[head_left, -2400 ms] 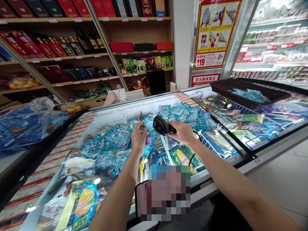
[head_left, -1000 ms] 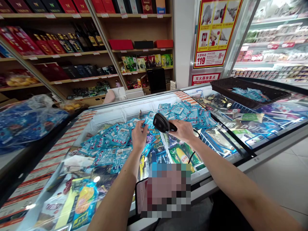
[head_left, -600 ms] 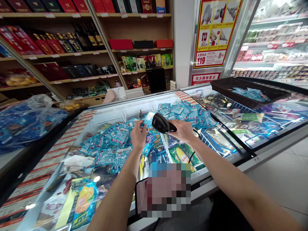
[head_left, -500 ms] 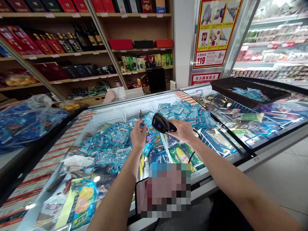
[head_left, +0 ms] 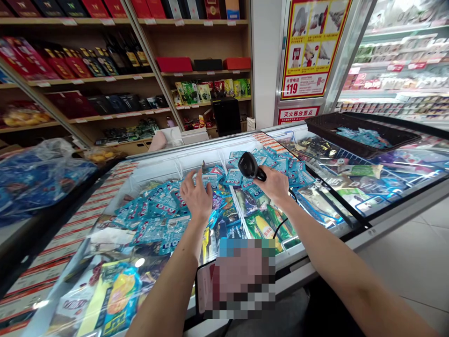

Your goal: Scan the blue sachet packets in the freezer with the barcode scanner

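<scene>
My right hand [head_left: 276, 186] is wrapped round the handle of a black barcode scanner [head_left: 248, 165], whose head points up and left. A black cable [head_left: 280, 227] hangs down from beneath that hand. With fingers apart, my left hand [head_left: 196, 199] hovers over or touches a spread of small blue packets [head_left: 163, 200]; I cannot tell which. No packet shows in its fingers. More of the same blue packets [head_left: 280, 161] lie heaped behind the scanner. Both hands are above a glass-topped chest freezer.
At the freezer's near edge stands a phone [head_left: 206, 288], its screen partly pixelated. A dark brown tray [head_left: 361, 149] with blue packets rests on the right. Plastic-wrapped blue bags [head_left: 38, 182] lie at left. Green corn packs [head_left: 263, 225] show inside the freezer. Shelves [head_left: 206, 47] stand behind.
My left hand has let go of a blue packet held before the scanner, moved slightly left and spread its fingers. My right hand has shifted the scanner right and slightly up.
</scene>
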Demonstrator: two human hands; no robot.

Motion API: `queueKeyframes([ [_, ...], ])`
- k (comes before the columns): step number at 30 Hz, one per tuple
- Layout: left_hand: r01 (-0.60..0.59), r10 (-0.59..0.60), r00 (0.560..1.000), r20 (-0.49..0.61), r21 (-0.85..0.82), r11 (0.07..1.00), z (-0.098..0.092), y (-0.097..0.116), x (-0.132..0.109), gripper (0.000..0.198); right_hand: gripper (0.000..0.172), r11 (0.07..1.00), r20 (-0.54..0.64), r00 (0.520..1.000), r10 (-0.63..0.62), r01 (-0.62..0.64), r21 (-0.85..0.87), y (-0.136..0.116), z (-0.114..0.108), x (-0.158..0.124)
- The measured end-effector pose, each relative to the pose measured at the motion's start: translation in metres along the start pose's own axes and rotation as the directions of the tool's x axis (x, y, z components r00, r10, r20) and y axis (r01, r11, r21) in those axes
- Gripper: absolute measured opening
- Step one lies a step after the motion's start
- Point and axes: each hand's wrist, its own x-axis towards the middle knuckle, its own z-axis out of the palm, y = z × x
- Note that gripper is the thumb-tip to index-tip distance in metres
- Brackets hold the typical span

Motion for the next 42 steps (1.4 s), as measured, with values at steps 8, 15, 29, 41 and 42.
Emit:
queueKeyframes([
  [8,-0.41,0.464,0.781,0.419,-0.216,0.886,0.02,0.006,-0.004,0.041,0.039,1.0,0.045,0.999,-0.023,0.024,-0.019,-0.003,0.0,-0.002],
  [15,-0.261,0.283,0.891,0.354,-0.109,0.959,0.02,-0.001,-0.002,0.044,0.038,1.0,0.043,0.999,-0.017,0.018,-0.017,-0.003,0.002,-0.001],
  [29,-0.13,0.164,0.927,0.337,-0.121,0.984,0.027,-0.008,0.0,0.06,0.04,0.997,0.088,0.994,-0.068,0.071,-0.033,-0.008,0.002,-0.004],
  [41,0.115,-0.038,0.967,0.252,-0.298,0.947,0.018,-0.01,0.001,0.039,0.037,0.969,0.124,0.961,-0.247,0.244,0.038,-0.012,0.002,-0.011],
  [42,0.113,-0.036,0.969,0.246,-0.308,0.945,0.017,-0.01,0.001,0.039,0.037,0.967,0.124,0.96,-0.253,0.25,0.039,-0.012,0.003,-0.011],
])
